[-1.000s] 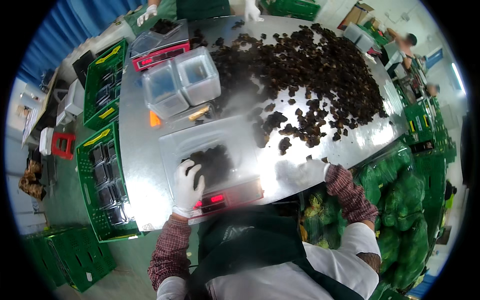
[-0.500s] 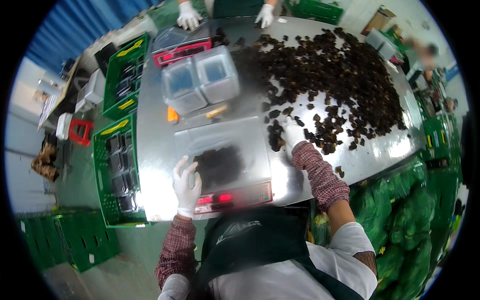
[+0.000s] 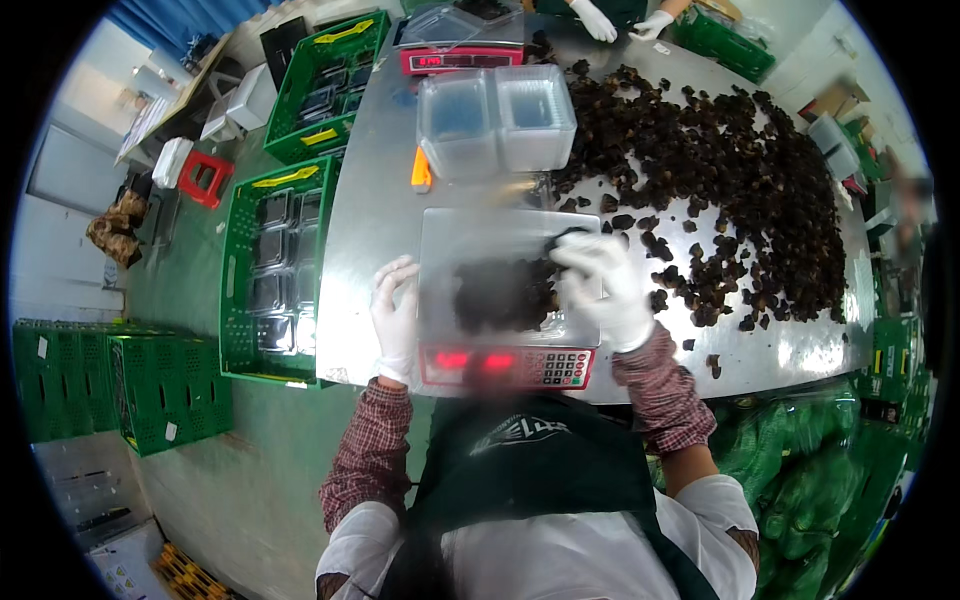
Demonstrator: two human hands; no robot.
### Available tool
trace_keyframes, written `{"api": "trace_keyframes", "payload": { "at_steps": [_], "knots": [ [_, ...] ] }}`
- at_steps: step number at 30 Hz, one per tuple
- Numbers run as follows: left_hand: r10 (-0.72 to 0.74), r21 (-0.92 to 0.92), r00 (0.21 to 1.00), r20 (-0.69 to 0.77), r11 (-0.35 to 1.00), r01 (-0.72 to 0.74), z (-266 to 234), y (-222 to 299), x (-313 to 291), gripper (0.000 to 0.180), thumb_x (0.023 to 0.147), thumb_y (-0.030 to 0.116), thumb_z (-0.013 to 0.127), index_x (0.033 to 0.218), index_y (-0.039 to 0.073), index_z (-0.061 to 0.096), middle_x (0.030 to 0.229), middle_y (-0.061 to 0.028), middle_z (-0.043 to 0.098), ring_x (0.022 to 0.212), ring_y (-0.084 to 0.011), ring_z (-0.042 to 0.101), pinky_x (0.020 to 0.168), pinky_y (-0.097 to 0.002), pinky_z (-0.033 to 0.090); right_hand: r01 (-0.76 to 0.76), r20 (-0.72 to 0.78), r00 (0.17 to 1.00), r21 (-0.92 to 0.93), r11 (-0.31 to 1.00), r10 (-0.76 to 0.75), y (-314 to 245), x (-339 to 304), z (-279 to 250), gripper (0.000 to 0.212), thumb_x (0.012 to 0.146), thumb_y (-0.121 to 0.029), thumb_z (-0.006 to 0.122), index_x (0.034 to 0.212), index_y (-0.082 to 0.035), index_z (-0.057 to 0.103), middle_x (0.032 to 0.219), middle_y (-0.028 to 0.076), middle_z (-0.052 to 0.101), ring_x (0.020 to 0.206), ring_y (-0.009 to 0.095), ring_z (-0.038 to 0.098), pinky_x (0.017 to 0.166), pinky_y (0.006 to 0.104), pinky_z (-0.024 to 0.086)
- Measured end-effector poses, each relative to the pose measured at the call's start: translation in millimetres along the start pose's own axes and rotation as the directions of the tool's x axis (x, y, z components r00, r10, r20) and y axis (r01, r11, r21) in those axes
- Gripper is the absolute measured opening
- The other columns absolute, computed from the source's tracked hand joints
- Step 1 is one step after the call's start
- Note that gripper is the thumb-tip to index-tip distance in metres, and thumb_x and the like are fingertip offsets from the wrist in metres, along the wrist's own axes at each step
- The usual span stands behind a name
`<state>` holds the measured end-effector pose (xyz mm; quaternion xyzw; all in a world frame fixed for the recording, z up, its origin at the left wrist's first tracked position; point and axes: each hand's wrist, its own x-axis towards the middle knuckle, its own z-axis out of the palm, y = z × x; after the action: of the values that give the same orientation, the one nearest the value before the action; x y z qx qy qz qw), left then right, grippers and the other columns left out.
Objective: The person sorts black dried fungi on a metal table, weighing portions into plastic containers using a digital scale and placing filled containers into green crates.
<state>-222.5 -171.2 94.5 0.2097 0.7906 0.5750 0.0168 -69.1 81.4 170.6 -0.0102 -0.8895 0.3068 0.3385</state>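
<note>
A red-trimmed digital scale (image 3: pixel 440 235) with a metal pan lies in front of me. On its pan sits a blurred heap of dark, crinkled mushroom pieces (image 3: pixel 495 295); blur hides whether a clear box is around them. My left hand (image 3: pixel 394 315), in a white glove, stands open at the pan's left edge, fingers raised and slightly bent. My right hand (image 3: pixel 612 290), also gloved and smeared by motion, is over the pan's right side. Its fingers are closed on a dark mushroom piece (image 3: pixel 568 238).
Loose mushroom pieces (image 3: pixel 790 200) spread across the steel table's right side. Beyond the scale stand stacked clear plastic boxes (image 3: pixel 455 125) and an orange tool (image 3: pixel 421 172). A second scale (image 3: pixel 465 60) and another person's gloved hands (image 3: pixel 595 20) are opposite. Green crates (image 3: pixel 240 300) stand left.
My right hand has come from the loose pieces leftward to over the scale, with a mushroom piece. My left hand stays beside the pan. The view has shifted.
</note>
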Motion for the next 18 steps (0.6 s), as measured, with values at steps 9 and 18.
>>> {"api": "trace_keyframes", "payload": {
  "at_steps": [9, 18],
  "knots": [
    [-0.098, -0.101, 0.995, 0.022, 0.990, 0.100, -22, -5, -7, 0.020, 0.086, -0.004, 0.060, 0.102, 0.003, 0.070, 0.118, -0.0095, 0.063, 0.115, -0.0209, 0.057, 0.100, -0.0320, 0.044, -0.105, 0.322, 0.946, 0.181, 0.978, 0.043, 26, -3, 42, 0.025, 0.086, -0.008, 0.063, 0.110, -0.009, 0.072, 0.121, 0.008, 0.066, 0.116, 0.027, 0.059, 0.105, 0.0402, 0.042],
    [-0.015, 0.056, 0.991, 0.133, 0.998, 0.008, -27, -31, -4, 0.037, 0.082, -0.004, 0.063, 0.118, 0.006, 0.066, 0.123, -0.0113, 0.061, 0.107, -0.0229, 0.062, 0.093, -0.0318, 0.050, -0.295, 0.240, 0.934, 0.105, 0.950, 0.264, 51, 3, 31, 0.028, 0.085, -0.004, 0.066, 0.112, -0.009, 0.071, 0.110, 0.008, 0.069, 0.110, 0.026, 0.062, 0.097, 0.0352, 0.048]
  ]
}}
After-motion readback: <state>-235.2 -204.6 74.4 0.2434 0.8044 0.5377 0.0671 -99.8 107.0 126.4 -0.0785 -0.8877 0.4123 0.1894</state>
